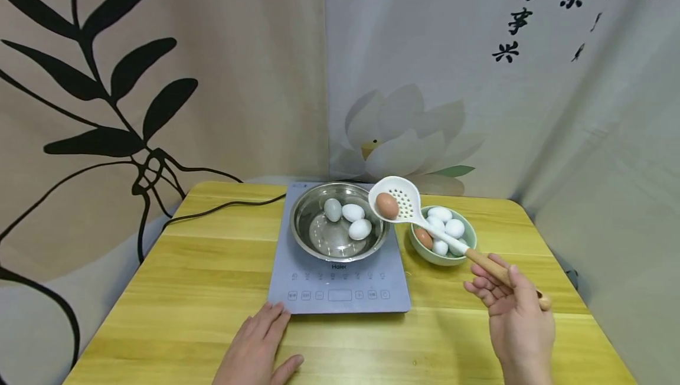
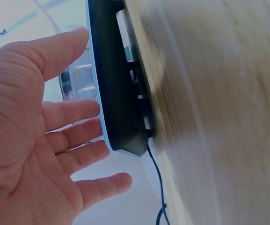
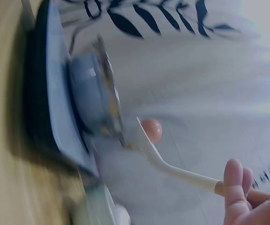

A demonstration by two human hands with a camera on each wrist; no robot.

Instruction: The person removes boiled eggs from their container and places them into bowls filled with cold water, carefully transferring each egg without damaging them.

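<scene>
My right hand (image 1: 517,314) grips the wooden handle of a white slotted spoon (image 1: 408,199). A brown egg (image 1: 387,205) lies in the spoon's bowl, which in the head view overlaps the right rim of a steel bowl (image 1: 313,247). Inside that bowl are three pale eggs (image 1: 360,229). The steel bowl stands on a grey-blue induction cooker (image 1: 340,304). Below the spoon's neck, a green bowl (image 1: 443,260) holds several white eggs and a brown one (image 1: 422,238). My left hand (image 1: 257,346) has its fingers extended, fingertips at the cooker's front left corner.
All of it stands on a yellow wooden table (image 1: 175,314). A black cord (image 1: 228,204) runs from the cooker off the table's left side. Behind hangs a curtain (image 1: 255,78) printed with dark leaves, beside another with a lotus and writing.
</scene>
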